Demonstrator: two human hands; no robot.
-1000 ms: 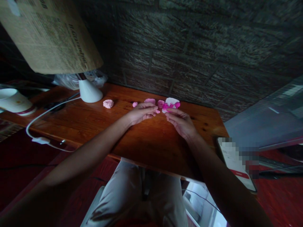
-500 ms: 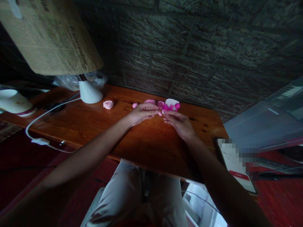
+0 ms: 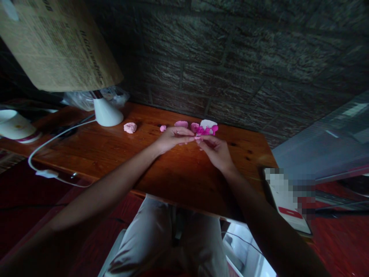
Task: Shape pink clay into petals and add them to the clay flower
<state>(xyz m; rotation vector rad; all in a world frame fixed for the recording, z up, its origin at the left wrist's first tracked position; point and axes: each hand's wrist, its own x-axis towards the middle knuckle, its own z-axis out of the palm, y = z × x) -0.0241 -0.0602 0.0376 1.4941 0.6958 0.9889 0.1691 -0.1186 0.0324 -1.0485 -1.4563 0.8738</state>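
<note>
A small piece of pink modelling clay [image 3: 197, 137] is pinched between the fingertips of both hands above the table. My left hand [image 3: 175, 139] comes from the left, closed on one end of it, with a ring on one finger. On the other side my right hand [image 3: 215, 151] grips the piece between thumb and fingers. Just behind the hands lie a flat pink clay lump [image 3: 181, 124], a rounder pink lump [image 3: 195, 127], and bright magenta clay [image 3: 213, 129] against a white piece [image 3: 208, 123]. Farther left sit a small pink ball [image 3: 163, 128] and a pale pink lump [image 3: 130, 127].
A lamp [image 3: 108, 112] with a printed paper shade stands at the back left, its white cable [image 3: 46, 148] running over the front edge. A paper cup [image 3: 15, 127] is at far left. A phone [image 3: 288, 207] lies at the right edge. A brick wall [image 3: 201, 57] rises behind.
My right hand has moved in to the left, and its fingertips now meet the pink clay piece at my left fingertips. The whole view has shifted slightly.
</note>
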